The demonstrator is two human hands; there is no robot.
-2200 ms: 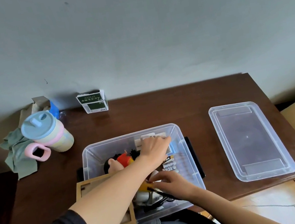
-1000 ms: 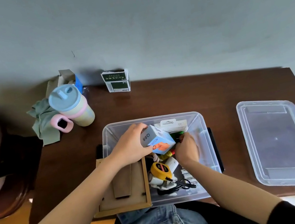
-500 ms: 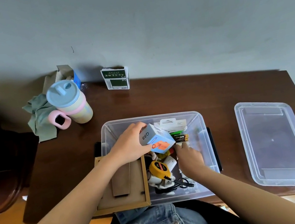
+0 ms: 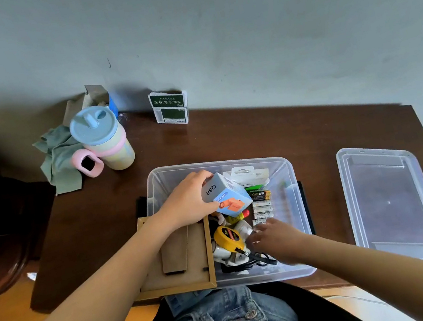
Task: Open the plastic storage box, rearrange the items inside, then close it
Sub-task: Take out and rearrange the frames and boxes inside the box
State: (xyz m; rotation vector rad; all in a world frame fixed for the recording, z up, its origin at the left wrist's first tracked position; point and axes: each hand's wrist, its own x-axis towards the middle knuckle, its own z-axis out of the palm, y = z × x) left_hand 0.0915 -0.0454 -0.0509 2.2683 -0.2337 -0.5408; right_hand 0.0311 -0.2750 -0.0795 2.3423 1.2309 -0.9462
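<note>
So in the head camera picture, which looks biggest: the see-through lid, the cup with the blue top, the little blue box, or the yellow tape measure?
1. Lid
2. Cup
3. Blue box, though held nearer the camera
4. Tape measure

A single wide-angle view comes from the wearer's head, facing forward and steeply down over the lap onto a dark wooden table [image 4: 256, 135]. It sits close: both forearms enter from the bottom edge, and the open storage box [image 4: 289, 175] lies just below centre. The grey wall [image 4: 208, 19] fills the upper third. Straight edges bow toward the frame's borders.
</note>
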